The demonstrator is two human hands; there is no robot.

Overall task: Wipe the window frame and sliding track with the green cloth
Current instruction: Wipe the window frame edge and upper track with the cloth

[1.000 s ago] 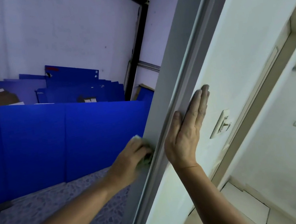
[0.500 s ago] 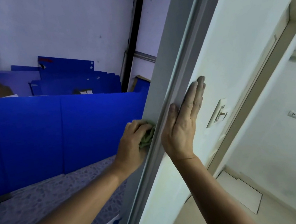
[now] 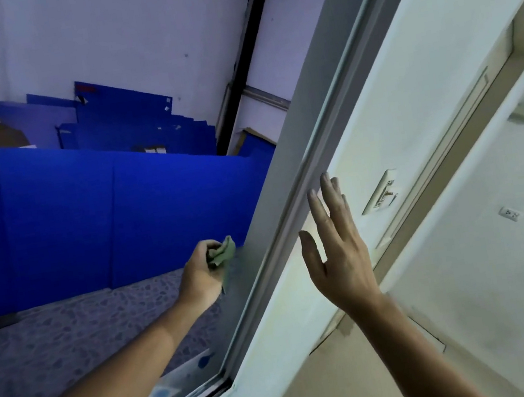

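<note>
Left hand (image 3: 202, 278) grips cloth (image 3: 224, 254) against frame (image 3: 290, 190); right hand (image 3: 340, 256), fingers straight and spread, right of frame. No legible writing.

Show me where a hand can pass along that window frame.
Free: the grey frame above the green cloth, and the white wall above the right hand. Crowded: low down, where the left hand holds the cloth at the frame, and beside the wall switch.

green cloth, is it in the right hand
No, the crumpled green cloth is held in the left hand against the grey window frame; the right hand is open.
</note>
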